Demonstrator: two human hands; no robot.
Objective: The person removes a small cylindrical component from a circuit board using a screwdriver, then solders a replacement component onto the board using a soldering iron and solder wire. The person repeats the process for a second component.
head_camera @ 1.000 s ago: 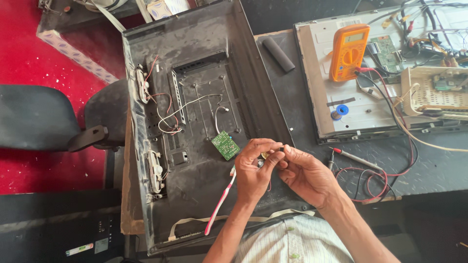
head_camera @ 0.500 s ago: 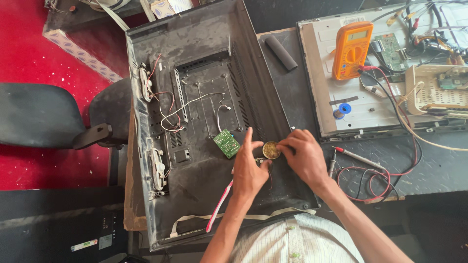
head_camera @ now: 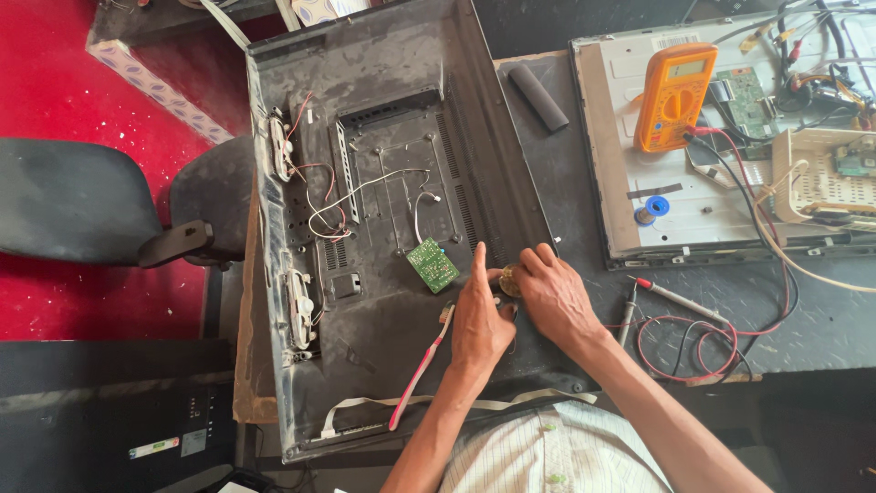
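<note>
Both hands at lower centre: right hand (head_camera: 557, 297) pinching a small brass-coloured round part (head_camera: 508, 282), left hand (head_camera: 481, 319) gripping the pink toothbrush (head_camera: 421, 370), index pressed alongside; brace on the black TV back cover (head_camera: 383, 137), avoid the green circuit board (head_camera: 432, 265).

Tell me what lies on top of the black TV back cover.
On the cover lie a green circuit board, white and red wires, a pink toothbrush and both hands, left and right, around a small brass-coloured round piece. Whatever is beneath the hands is hidden.
</note>
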